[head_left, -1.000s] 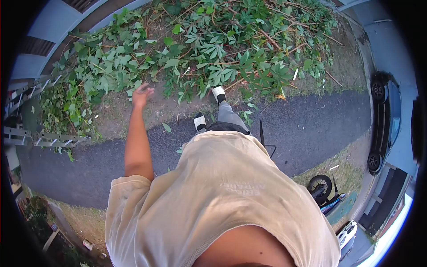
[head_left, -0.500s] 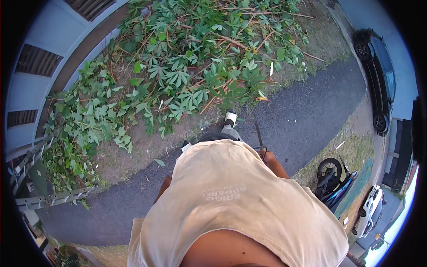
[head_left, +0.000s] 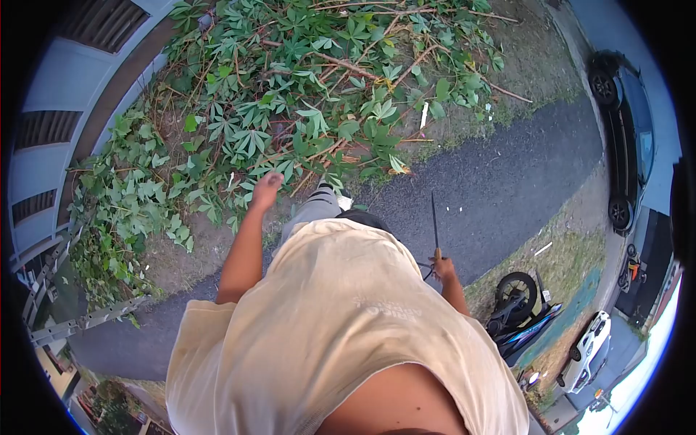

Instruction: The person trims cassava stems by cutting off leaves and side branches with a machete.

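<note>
My right hand [head_left: 443, 269] is closed around the wooden handle of a machete [head_left: 435, 221]. Its long dark blade points forward over the asphalt path. A thin black loop hangs beside that hand. My left hand [head_left: 267, 190] is stretched out at the near edge of a heap of cut branches [head_left: 312, 94] with green, finger-shaped leaves. Its fingers look loosely apart, and I see nothing in them. Whether it touches the leaves cannot be made out. My foot in a white shoe [head_left: 344, 202] is at the border of the heap, partly hidden by my leg.
Broad-leaved vines [head_left: 145, 181] lie on the left beside a pale wall with slatted vents. A metal ladder [head_left: 94, 319] lies at lower left. On the right are a motorcycle [head_left: 518, 308], a black car [head_left: 616, 138] and a white car [head_left: 586, 351]. The asphalt path [head_left: 507, 181] crosses diagonally.
My left arm has swung out from beside my body toward the leaves. My right hand with the machete has come further out from my shirt. My leg has stepped toward the heap.
</note>
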Demonstrator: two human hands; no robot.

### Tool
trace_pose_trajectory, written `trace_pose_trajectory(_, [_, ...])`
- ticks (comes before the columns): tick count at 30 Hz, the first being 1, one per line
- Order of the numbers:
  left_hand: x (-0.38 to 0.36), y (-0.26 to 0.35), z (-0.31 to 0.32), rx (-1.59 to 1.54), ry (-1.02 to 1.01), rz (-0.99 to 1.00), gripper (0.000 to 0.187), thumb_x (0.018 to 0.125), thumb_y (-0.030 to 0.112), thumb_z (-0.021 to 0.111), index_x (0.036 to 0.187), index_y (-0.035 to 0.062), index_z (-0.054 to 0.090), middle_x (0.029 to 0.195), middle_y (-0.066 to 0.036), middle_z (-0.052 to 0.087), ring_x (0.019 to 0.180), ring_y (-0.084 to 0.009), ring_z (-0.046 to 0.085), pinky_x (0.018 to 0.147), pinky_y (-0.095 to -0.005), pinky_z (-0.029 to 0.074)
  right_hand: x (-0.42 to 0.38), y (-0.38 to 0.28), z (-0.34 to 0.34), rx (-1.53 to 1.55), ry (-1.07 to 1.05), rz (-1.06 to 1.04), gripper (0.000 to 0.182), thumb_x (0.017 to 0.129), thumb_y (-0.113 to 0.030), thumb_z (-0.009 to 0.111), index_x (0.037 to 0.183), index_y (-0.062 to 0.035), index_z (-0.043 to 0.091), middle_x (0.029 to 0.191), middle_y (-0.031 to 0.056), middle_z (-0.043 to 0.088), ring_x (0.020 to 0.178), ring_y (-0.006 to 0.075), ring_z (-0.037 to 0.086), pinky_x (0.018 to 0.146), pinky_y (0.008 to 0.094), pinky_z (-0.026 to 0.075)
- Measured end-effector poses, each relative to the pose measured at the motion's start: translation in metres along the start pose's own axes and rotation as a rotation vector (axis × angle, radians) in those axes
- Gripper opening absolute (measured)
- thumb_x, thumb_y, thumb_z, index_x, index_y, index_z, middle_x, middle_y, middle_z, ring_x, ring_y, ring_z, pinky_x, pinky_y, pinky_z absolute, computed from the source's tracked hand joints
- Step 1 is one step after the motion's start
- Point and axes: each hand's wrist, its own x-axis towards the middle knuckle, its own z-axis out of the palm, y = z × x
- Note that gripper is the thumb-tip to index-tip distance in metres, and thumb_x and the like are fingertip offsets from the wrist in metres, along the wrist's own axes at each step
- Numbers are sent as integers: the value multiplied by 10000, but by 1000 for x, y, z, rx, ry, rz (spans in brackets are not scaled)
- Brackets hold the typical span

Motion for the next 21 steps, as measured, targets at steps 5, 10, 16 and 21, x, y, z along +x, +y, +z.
trace_pose_trajectory(5, [120, 87, 18, 11, -18, 39, 348, 1002, 373, 725, 1189, 80, 746, 1122, -135, 795, 1053, -267, 752, 943, -391, 557, 31, 6, 5, 53, 43, 84, 321, 914, -344, 802, 856, -41, 714, 630, 52, 590, 454, 183, 547, 422, 374, 425])
trace_pose_trajectory(10, [254, 81, 110, 186, -143, 26, 408, 979, 433, 733, 1174, 75, 753, 1132, -165, 790, 1053, -323, 755, 934, -428, 572, 43, -48, -3, 147, 115, 251, 322, 920, -358, 802, 839, -86, 651, 642, 27, 565, 454, 179, 516, 428, 367, 406])
trace_pose_trajectory(16, [412, 39, 254, 674, -546, -24, 601, 979, 525, 662, 1265, -3, 694, 1298, -253, 707, 1192, -438, 678, 1020, -531, 531, 112, -155, -61, 540, 99, 470, 283, 994, -379, 725, 887, -168, 571, 656, -22, 489, 462, 116, 434, 403, 282, 332])
trace_pose_trajectory(21, [539, 1, 381, 715, -651, -174, 590, 960, 457, 716, 1368, 34, 663, 1372, -233, 685, 1272, -402, 657, 1080, -491, 525, 245, -302, -64, 1194, -51, 371, 213, 1115, -303, 590, 946, -175, 564, 653, -71, 368, 498, 70, 320, 422, 213, 266])
